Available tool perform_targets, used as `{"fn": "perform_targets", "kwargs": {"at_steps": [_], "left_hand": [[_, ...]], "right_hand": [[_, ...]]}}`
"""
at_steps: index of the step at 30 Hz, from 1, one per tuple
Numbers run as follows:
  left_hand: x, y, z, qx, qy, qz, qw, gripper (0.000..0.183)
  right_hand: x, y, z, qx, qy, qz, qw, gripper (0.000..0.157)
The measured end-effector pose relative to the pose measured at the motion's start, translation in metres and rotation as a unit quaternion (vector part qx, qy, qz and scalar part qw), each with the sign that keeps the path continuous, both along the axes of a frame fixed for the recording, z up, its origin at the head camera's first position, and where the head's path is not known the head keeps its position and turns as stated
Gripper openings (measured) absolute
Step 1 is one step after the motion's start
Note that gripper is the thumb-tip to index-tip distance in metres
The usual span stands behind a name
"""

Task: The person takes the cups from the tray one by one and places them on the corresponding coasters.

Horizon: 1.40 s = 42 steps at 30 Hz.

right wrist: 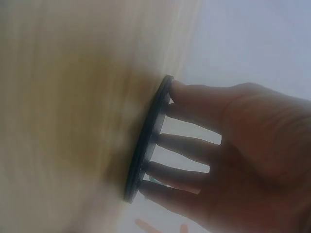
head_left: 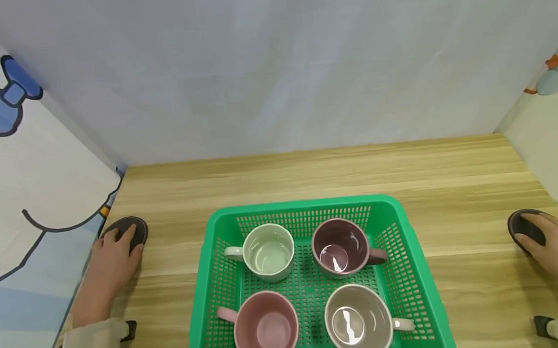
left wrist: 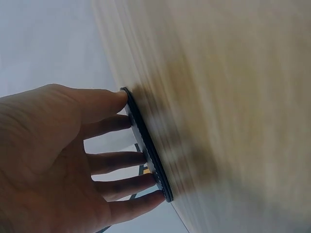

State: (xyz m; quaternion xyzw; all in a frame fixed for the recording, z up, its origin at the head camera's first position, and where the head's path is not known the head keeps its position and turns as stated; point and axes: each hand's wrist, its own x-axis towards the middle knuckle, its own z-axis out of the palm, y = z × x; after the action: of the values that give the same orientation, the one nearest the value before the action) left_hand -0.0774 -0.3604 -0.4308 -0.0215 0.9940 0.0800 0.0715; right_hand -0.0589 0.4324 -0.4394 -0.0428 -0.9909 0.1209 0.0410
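Observation:
My left hand (head_left: 112,267) rests its fingertips on a flat, round black disc (head_left: 132,233) at the table's left side. In the left wrist view the fingers are spread and fairly straight against the disc's face. At the far right, my right hand (head_left: 555,242) touches a matching black disc (head_left: 520,226) the same way, fingers spread. Between the hands stands a green plastic basket (head_left: 209,260). Inside it are a pale green mug (head_left: 269,251), a dark maroon mug (head_left: 335,247), a pink mug (head_left: 267,327) and a beige mug (head_left: 360,321), all upright.
The wood-grain table (head_left: 307,175) runs back to a pale cloth wall (head_left: 275,80). Cloth with cartoon prints (head_left: 26,169) hangs at the left, and another printed cloth (head_left: 548,126) at the right. The basket's near edge lies outside the head view.

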Motion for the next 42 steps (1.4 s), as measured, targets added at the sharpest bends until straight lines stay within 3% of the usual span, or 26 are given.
{"fn": "perform_targets", "kwargs": {"at_steps": [8, 19, 35, 42], "left_hand": [[-0.006, 0.008, 0.002, -0.019, 0.022, -0.017, 0.9994, 0.055], [-0.014, 0.015, 0.002, -0.017, 0.003, -0.021, 0.9996, 0.057], [-0.027, 0.032, 0.008, -0.031, 0.004, -0.053, 0.9981, 0.055], [-0.033, 0.041, 0.009, -0.02, -0.014, -0.04, 0.9989, 0.058]], "right_hand": [[-0.009, -0.006, 0.005, 0.005, -0.039, 0.032, 0.999, 0.049], [-0.022, -0.02, 0.01, -0.011, -0.081, 0.066, 0.994, 0.057], [-0.042, -0.047, 0.014, 0.005, -0.075, 0.138, 0.988, 0.049], [-0.049, -0.055, 0.014, 0.007, -0.081, 0.159, 0.984, 0.051]]}}
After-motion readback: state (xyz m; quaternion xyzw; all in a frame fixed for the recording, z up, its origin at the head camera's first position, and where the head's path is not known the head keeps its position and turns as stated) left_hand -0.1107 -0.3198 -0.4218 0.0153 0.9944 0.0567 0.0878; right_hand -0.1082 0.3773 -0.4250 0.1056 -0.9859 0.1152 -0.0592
